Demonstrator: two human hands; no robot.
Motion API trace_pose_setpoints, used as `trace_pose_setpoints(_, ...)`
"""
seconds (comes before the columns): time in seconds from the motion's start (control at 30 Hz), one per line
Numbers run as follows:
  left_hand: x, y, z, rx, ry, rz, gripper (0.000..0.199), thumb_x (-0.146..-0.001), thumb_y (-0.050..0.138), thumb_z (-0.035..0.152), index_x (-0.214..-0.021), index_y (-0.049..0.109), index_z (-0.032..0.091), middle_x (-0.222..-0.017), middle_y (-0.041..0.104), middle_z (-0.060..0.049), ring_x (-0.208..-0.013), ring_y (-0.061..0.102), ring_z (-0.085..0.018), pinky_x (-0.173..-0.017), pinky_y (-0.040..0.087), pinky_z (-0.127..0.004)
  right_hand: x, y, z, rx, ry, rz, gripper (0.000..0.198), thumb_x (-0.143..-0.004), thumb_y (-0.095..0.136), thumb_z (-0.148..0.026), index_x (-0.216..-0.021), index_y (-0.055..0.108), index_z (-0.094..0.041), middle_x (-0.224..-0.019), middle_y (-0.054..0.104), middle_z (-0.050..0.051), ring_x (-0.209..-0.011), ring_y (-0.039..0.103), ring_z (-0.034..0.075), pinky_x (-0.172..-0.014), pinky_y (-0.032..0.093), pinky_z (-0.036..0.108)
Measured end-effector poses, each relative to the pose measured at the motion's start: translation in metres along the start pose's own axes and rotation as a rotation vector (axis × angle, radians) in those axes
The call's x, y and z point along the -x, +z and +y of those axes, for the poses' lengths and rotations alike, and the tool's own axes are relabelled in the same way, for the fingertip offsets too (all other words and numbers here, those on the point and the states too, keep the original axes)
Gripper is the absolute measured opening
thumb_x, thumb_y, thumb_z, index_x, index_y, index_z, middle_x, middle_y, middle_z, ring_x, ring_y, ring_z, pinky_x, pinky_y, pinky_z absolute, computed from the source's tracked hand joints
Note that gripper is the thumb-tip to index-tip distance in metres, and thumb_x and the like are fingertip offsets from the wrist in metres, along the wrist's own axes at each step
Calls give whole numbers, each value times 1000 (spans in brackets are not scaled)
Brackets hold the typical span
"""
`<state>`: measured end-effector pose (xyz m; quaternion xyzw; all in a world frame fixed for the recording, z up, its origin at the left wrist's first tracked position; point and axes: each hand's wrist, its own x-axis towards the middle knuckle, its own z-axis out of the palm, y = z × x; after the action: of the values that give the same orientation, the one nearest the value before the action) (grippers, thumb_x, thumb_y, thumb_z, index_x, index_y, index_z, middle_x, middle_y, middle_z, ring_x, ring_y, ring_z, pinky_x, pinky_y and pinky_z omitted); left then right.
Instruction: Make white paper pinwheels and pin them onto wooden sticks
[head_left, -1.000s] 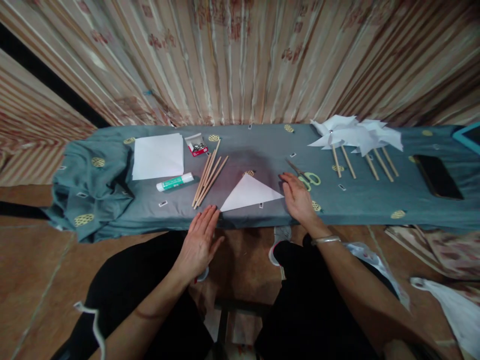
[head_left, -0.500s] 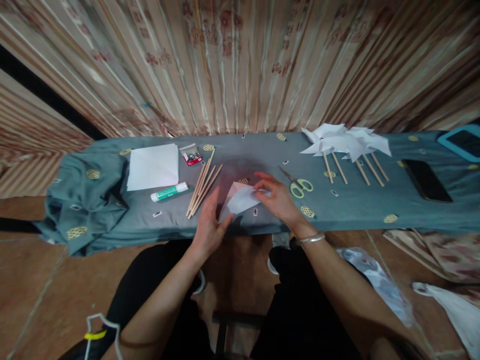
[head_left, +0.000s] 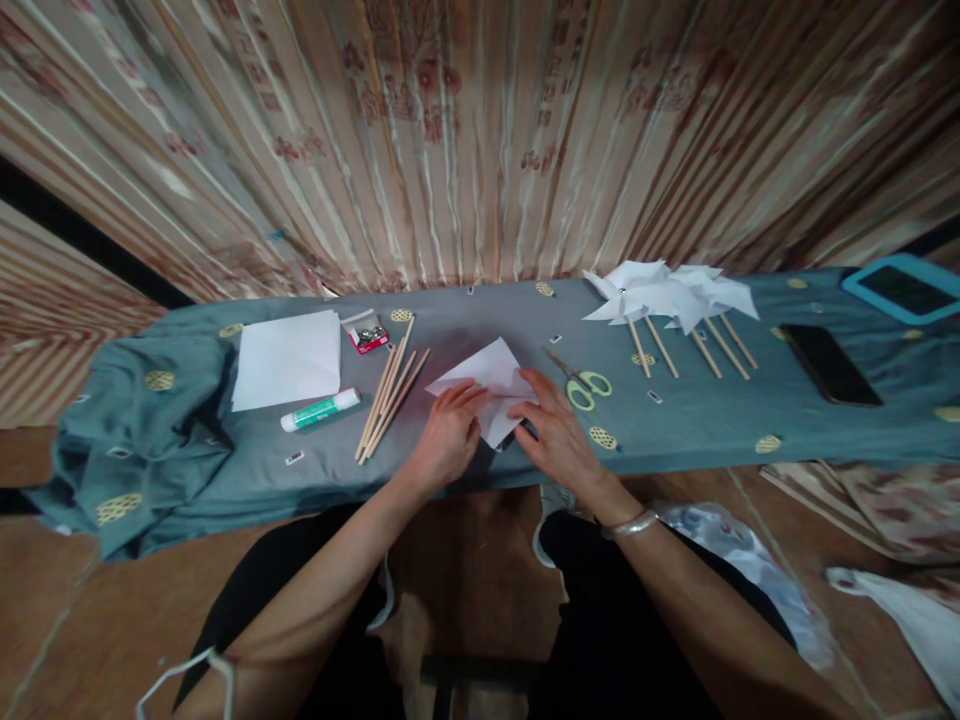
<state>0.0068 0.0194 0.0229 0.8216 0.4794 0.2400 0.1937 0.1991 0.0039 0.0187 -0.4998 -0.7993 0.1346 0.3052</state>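
Fingers of the left hand and right hand press flat on the white paper sheet, wooden sticks just left, scissors just right.

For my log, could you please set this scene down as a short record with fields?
left hand: flat on the paper
right hand: on the paper's near edge
left of paper: sticks, glue, pin box, sheets
right of paper: scissors, pinwheels, phone
surface: cloth
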Motion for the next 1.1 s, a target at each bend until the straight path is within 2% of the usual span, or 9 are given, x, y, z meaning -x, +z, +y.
trace_pose_setpoints(0.17, -6, 4, -14, -17, -57, -81, 35, -89, 48, 16, -119, 65, 17, -133, 62, -13, -135, 46, -30, -111, 40, -55, -5, -8, 14, 124, 8, 57, 31, -86, 45, -11, -104, 69, -18, -143, 52, 14, -138, 43, 27, -110, 39, 47)
trace_pose_setpoints(0.27, -9, 0, -20, -65, -59, -66, 32, -87, 55, 20, -117, 67, 18, -134, 61, -12, -137, 43, -30, -113, 37, -53, -9, -29, 34, 238, 145, 124, 34, -92, 42, -16, -115, 66, -14, -134, 59, 17, -124, 55, 28, -106, 43, 45)
trace_pose_setpoints(0.4, -12, -5, -27, -169, -173, 1, 47, -80, 64, 22, -126, 61, 16, -149, 46, -17, -144, 31, -38, -113, 32, -59, -5, -54, 59, 461, 340, -39, 30, -91, 50, -22, -115, 66, -13, -118, 68, 19, -106, 64, 32, -94, 50, 44)
trace_pose_setpoints(0.53, -15, -7, -34, -83, -184, 46, 62, -76, 65, 20, -136, 51, 12, -148, 45, -21, -136, 44, -35, -110, 39, -52, -2, -59, 61, 576, 382, -162, 28, -90, 53, -24, -112, 66, -13, -110, 71, 19, -100, 66, 32, -89, 51, 40)
trace_pose_setpoints(0.67, -20, -7, -33, 74, -239, 136, 72, -73, 62, 14, -142, 43, 13, -130, 63, -16, -116, 62, -27, -101, 47, -41, -8, -57, 51, 609, 453, -202, 29, -88, 55, -24, -112, 65, -11, -99, 72, 20, -95, 68, 31, -84, 52, 39)
trace_pose_setpoints(0.77, -22, -11, -26, 131, -337, 44, 48, -74, 61, 16, -122, 63, 11, -96, 74, -10, -86, 69, -24, -83, 52, -36, -12, -58, 53, 550, 508, -181, 31, -86, 57, -23, -114, 64, -12, -98, 74, 18, -93, 69, 30, -82, 52, 38)
trace_pose_setpoints(0.9, -23, -21, -22, 275, -383, 127, 18, -77, 61, 27, -81, 74, 15, -73, 70, -5, -69, 64, -20, -66, 48, -29, -13, -63, 69, 149, 636, -16, 25, -78, 65, -28, -99, 69, -17, -87, 76, 9, -82, 70, 24, -76, 53, 35)
trace_pose_setpoints(1.0, -23, -31, -23, 508, -412, 369, 20, -73, 68, 35, -73, 74, 15, -67, 68, -3, -63, 60, -18, -58, 43, -26, -16, -69, 71, -486, 720, 150, 31, -64, 78, -34, -90, 70, -18, -73, 73, 3, -68, 67, 18, -63, 52, 29)
trace_pose_setpoints(1.1, -22, -46, -22, 702, -456, 539, 23, -68, 74, 36, -77, 76, 15, -69, 70, -2, -62, 59, -16, -58, 44, -25, -20, -73, 54, -904, 709, 148, 42, -55, 86, -32, -92, 71, -19, -74, 74, 2, -65, 66, 16, -50, 43, 22)
